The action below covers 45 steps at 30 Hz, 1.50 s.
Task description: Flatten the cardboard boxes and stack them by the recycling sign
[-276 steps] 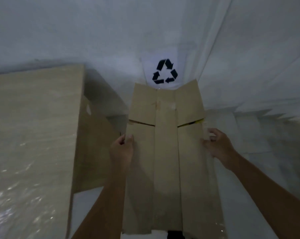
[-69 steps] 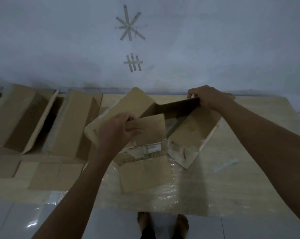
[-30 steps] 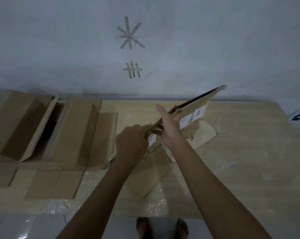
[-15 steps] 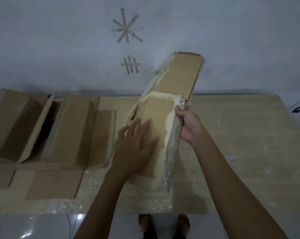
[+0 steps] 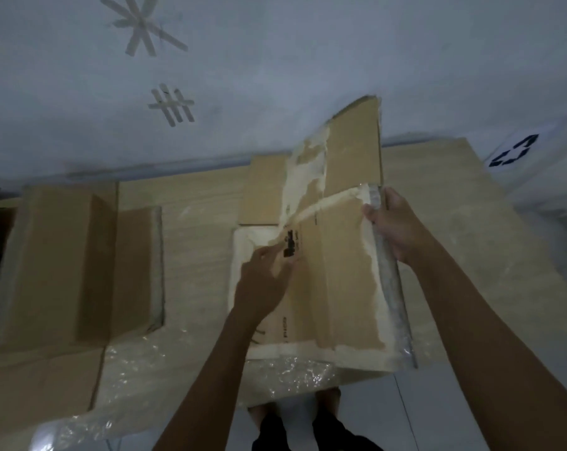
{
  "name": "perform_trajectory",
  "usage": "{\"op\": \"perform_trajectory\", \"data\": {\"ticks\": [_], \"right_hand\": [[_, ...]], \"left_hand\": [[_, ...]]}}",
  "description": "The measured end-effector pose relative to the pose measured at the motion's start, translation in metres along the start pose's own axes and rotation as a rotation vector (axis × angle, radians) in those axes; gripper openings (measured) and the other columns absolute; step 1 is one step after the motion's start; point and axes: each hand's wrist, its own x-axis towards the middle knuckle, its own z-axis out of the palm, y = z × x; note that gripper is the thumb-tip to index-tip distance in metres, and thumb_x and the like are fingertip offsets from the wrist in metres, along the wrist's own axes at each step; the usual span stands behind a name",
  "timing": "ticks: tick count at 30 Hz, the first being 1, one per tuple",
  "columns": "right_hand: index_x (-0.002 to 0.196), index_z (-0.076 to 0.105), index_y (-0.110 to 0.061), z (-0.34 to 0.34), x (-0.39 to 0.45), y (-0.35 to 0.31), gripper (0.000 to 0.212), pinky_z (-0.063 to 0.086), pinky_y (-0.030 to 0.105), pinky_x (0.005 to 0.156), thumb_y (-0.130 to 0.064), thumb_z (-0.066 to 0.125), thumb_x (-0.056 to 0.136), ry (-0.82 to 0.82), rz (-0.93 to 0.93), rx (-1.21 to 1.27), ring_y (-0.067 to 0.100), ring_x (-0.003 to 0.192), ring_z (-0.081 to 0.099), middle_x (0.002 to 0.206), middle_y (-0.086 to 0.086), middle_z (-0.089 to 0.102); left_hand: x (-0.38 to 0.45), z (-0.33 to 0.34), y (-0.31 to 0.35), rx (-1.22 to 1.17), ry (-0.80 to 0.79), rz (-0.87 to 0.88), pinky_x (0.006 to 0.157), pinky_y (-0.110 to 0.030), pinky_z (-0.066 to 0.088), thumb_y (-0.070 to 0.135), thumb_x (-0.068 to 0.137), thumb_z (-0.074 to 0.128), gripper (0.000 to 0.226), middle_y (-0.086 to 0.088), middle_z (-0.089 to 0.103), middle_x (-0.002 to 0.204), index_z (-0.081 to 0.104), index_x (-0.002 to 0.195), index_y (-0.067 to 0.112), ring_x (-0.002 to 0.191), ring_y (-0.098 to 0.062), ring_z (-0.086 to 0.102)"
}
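collapsed cardboard box point(image 5: 327, 255) lies near flat on wooden table point(image 5: 471, 249), far flap tilted up. right hand point(image 5: 394, 229) grips right folded edge, likely steadying it; left hand point(image 5: 267, 278) on panel, fingers curled at torn tape, pinch unclear. brown board, pale tape residue, black print. recycling sign point(image 5: 513, 153) far right.

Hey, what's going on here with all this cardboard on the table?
A person is flattening a taped cardboard box on a wooden table. The right hand grips its right edge, while the left hand pinches its face near a black printed mark. It looks collapsed but is not yet stacked. Another box, not yet flattened, waits on the left, and the recycling sign shows far right.
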Motion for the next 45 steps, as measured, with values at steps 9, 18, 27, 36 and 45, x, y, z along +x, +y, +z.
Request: {"op": "perform_trajectory", "data": {"ticks": [9, 18, 27, 36, 45], "right_hand": [[0.132, 0.048, -0.004, -0.009, 0.004, 0.036, 0.035, 0.043, 0.032, 0.076, -0.015, 0.050, 0.099, 0.189, -0.015, -0.407, 0.034, 0.105, 0.060, 0.118, 0.017, 0.061], [0.137, 0.038, -0.008, 0.031, -0.004, 0.063, 0.035, 0.053, 0.044, 0.073, -0.009, 0.037, 0.102, 0.205, 0.090, -0.597, 0.038, 0.093, 0.064, 0.110, 0.021, 0.063], [0.133, 0.055, -0.015, 0.001, -0.039, 0.097, 0.033, 0.050, 0.022, 0.069, -0.014, 0.054, 0.100, 0.196, 0.158, -0.082, 0.020, 0.097, 0.064, 0.116, 0.006, 0.066], [0.111, 0.073, -0.018, -0.071, -0.101, 0.128, 0.022, 0.056, 0.051, 0.086, -0.013, 0.066, 0.090, 0.340, 0.068, 0.219, 0.027, 0.088, 0.066, 0.103, 0.021, 0.071], [0.109, 0.074, -0.022, -0.252, -0.119, 0.162, 0.023, 0.053, 0.049, 0.093, -0.014, 0.066, 0.089, 0.396, -0.049, 0.327, 0.023, 0.094, 0.068, 0.103, 0.006, 0.073]], "left_hand": [[0.088, 0.024, -0.024, 0.009, 0.057, -0.497, 0.108, -0.058, 0.032, 0.060, 0.083, 0.066, 0.086, -0.022, 0.030, 0.152, 0.033, 0.152, 0.021, 0.137, -0.047, 0.034], [0.106, 0.009, -0.058, -0.155, 0.077, -0.409, 0.101, -0.045, 0.051, 0.054, 0.075, 0.082, 0.080, -0.007, 0.065, 0.131, 0.055, 0.141, 0.017, 0.121, -0.031, 0.062], [0.090, -0.030, -0.069, -0.366, 0.018, -0.209, 0.084, -0.042, 0.055, 0.040, 0.093, 0.068, 0.043, -0.005, 0.069, 0.117, 0.062, 0.127, 0.015, 0.104, -0.029, 0.066], [0.030, -0.036, -0.004, -0.501, 0.145, -0.074, 0.074, -0.036, 0.054, 0.028, 0.092, 0.072, 0.026, -0.004, 0.067, 0.106, 0.063, 0.115, 0.019, 0.094, -0.028, 0.065], [-0.037, 0.071, 0.140, -0.630, 0.208, 0.112, 0.079, -0.023, 0.052, 0.027, 0.097, 0.067, 0.032, 0.010, 0.070, 0.113, 0.064, 0.128, 0.025, 0.100, -0.007, 0.066]]}}
